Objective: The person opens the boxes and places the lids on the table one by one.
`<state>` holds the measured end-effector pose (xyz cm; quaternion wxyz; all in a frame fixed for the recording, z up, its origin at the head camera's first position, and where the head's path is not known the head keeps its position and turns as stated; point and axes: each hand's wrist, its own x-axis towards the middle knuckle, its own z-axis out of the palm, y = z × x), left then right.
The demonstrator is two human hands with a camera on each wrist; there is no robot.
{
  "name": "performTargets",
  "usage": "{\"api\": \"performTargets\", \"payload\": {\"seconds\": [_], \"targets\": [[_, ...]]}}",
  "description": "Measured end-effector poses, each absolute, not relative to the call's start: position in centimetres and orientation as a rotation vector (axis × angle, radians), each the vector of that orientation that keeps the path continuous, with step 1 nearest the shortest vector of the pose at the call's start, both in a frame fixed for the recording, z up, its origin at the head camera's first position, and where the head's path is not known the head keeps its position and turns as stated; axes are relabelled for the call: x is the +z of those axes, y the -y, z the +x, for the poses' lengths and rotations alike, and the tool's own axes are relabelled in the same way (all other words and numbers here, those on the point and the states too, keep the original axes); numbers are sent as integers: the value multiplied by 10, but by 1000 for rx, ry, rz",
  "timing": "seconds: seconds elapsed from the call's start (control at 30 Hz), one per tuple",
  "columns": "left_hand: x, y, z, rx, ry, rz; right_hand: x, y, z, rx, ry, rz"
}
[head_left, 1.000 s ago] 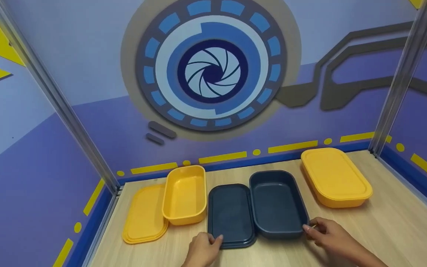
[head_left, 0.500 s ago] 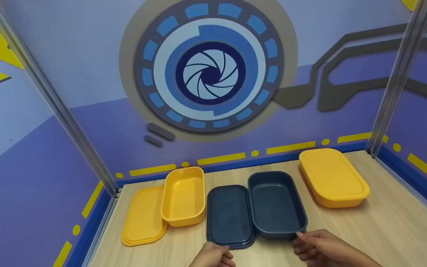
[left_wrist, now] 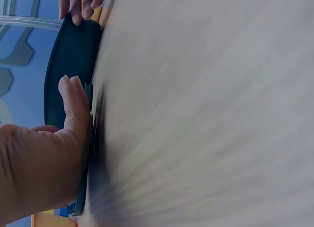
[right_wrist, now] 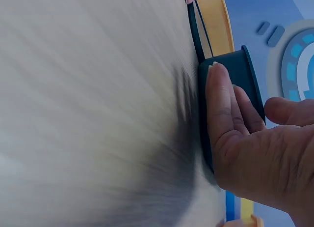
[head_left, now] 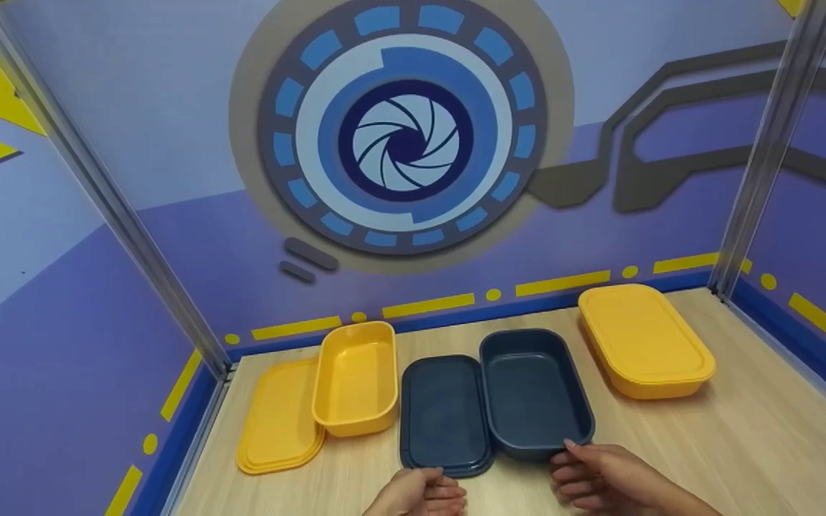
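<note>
In the head view a dark blue lid (head_left: 445,412) lies flat at the table's middle, its long side against an uncovered dark blue food container (head_left: 535,398). My left hand (head_left: 413,494) is at the lid's near edge, fingers loosely bent and holding nothing. At the container's near right corner is my right hand (head_left: 610,476), thumb at the rim. The right wrist view shows the fingers (right_wrist: 219,97) of this hand fairly straight along the container's near wall (right_wrist: 235,70). Seen from the left wrist, the left hand (left_wrist: 49,163) hides much of the lid.
Left of the lid stands an uncovered yellow container (head_left: 355,383), overlapping a yellow lid (head_left: 280,423). A yellow container with its lid on (head_left: 646,337) sits at the back right. Printed panels (head_left: 191,244) with metal posts enclose the wooden table (head_left: 764,430) at the back and sides.
My right hand has moved left along the container's near edge, from its corner grip to loose fingers. The left hand has slid slightly right and its fingers have let go of the lid's edge.
</note>
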<state>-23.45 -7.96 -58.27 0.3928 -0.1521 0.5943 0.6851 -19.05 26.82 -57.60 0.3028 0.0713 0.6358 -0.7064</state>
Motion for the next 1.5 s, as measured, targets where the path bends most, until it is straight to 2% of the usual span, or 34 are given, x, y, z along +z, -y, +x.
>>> {"api": "performTargets", "payload": {"seconds": [0.53,1.5], "targets": [[-583,67,-250,1828,-1485,-429,-580,-268,-203,-1915,-1713,235],[-583,54,-291,1941,-1543,-323,-589,-258,-258,-1999,-1892,230]]}}
